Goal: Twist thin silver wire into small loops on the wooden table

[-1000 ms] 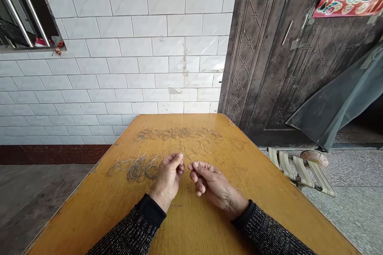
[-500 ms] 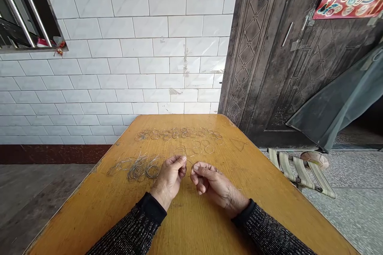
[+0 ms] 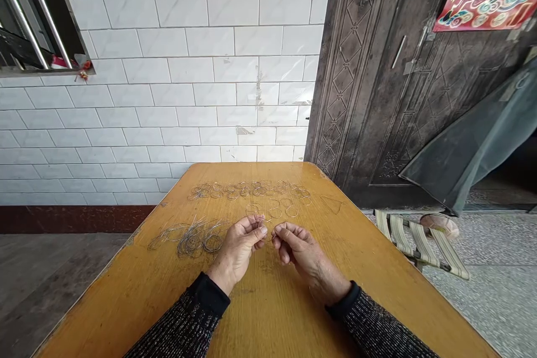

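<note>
My left hand (image 3: 241,246) is closed in a pinch over the middle of the table, its thumb and forefinger on a thin wire (image 3: 267,220). Close by on the right, my right hand (image 3: 298,247) pinches the same wire, and a short gap separates the fingertips. Most of the wire's shape is hidden or too fine to make out. Left of my left hand lies a tangled pile of loose wires (image 3: 195,239). Beyond my hands are a few bent wire loops (image 3: 276,210), with a row of several wire rings (image 3: 245,189) farther back.
The wooden table (image 3: 268,313) meets a white tiled wall (image 3: 176,89). A triangular bent wire (image 3: 333,203) lies near the right edge. Right of the table stand a strapped folding stool (image 3: 419,240) and a dark carved door (image 3: 377,123) with a grey curtain (image 3: 474,140).
My right hand has shifted slightly right, and both hands have turned a little. The wire stays between them. The whole view has tilted slightly upward.
</note>
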Demonstrator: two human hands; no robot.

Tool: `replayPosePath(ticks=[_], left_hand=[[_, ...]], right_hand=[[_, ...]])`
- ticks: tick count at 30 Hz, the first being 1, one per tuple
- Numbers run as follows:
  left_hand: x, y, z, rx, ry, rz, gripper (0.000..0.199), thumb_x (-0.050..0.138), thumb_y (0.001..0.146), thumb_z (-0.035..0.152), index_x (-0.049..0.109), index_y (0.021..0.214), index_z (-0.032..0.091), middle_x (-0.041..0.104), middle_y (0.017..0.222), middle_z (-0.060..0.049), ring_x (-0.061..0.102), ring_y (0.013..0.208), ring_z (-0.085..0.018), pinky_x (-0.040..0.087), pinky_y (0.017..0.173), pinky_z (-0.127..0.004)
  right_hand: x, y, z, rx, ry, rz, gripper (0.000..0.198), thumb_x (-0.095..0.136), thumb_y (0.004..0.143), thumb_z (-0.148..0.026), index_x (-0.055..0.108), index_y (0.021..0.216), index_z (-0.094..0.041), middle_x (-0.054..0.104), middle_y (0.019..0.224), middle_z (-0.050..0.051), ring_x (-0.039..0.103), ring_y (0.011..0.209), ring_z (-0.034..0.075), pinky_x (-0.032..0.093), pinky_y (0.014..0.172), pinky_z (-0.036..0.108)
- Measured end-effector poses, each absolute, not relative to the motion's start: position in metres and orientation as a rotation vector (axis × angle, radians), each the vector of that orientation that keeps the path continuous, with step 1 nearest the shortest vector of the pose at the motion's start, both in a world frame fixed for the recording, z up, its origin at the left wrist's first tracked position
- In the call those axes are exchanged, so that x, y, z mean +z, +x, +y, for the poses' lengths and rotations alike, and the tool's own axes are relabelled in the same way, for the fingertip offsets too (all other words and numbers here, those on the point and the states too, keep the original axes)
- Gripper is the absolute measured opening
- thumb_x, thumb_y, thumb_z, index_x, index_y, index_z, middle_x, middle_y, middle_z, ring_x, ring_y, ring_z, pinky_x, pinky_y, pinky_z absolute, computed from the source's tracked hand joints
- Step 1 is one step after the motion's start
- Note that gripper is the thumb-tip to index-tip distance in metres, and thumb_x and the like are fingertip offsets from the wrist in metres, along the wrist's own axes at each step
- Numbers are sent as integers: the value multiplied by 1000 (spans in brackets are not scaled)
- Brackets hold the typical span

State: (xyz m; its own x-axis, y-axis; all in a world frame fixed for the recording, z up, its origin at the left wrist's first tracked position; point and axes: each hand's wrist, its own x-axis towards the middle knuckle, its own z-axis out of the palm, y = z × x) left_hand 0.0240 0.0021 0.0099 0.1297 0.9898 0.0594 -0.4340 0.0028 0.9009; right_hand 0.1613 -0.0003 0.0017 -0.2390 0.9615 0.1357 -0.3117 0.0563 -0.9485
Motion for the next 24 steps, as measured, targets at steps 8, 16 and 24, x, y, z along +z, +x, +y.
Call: replayPosePath(ticks=[8,16,24], left_hand=[[9,24,3,1291,907,773,34,72,59,21,59,90,16,61,79,-2,56,67,-10,41,65,-24],[9,23,5,1380,1088,907,27,68,62,23,63,87,15,60,79,-4,54,67,-11,40,59,-24],[11,25,-2,1074,1363,964,23,63,67,25,64,86,13,59,70,-2,50,61,-10,36,55,-23]], right_hand=[[4,162,-1,1374,-815,-1258,30,57,72,-44,53,65,-16,55,55,-4,40,33,3,27,36,18],[6,165,2,1279,-932,-1339,33,58,69,-48,51,66,-16,53,57,-4,41,33,4,30,35,18],[13,175,8,1069,-1021,-1352,32,53,73,-48,50,72,-16,47,58,-4,40,39,5,29,35,18]])
